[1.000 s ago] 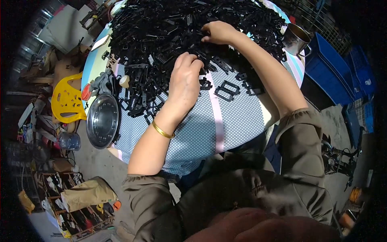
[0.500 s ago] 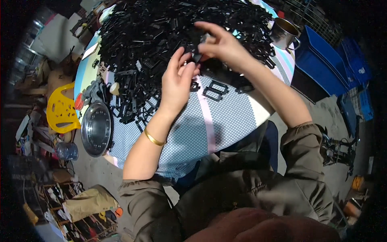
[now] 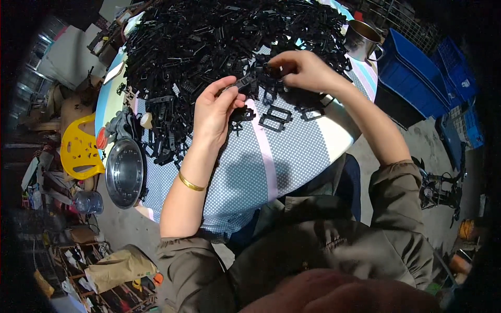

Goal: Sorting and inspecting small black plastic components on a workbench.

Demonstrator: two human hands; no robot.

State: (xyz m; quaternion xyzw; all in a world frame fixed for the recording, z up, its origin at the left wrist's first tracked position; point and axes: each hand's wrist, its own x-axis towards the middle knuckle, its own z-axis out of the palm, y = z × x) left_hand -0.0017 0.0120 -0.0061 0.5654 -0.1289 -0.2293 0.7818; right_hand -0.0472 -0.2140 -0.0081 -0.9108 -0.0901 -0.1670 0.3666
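My left hand [image 3: 211, 112], with a gold bangle on its wrist, pinches a small black plastic part [image 3: 243, 82] between thumb and forefinger. To its right, my right hand [image 3: 305, 70] hovers over the near side of a big heap of black plastic parts [image 3: 209, 44]. Its thumb and forefinger are apart, and I see nothing gripped; the inner fingers lie in shadow. Below the hands, black rectangular frames [image 3: 275, 118] lie on the patterned tablecloth [image 3: 237, 167].
At the table's left edge sit a shiny metal bowl [image 3: 125, 175] and grey gloves [image 3: 121, 124]. A metal pot [image 3: 362, 40] stands at the far right, beside blue crates [image 3: 417, 75] on the floor. Left of the table is a yellow plastic chair [image 3: 78, 148].
My hands have drawn apart: the left came down and slightly left, keeping the black part, while the right shifted right and down. The view has tilted slightly.
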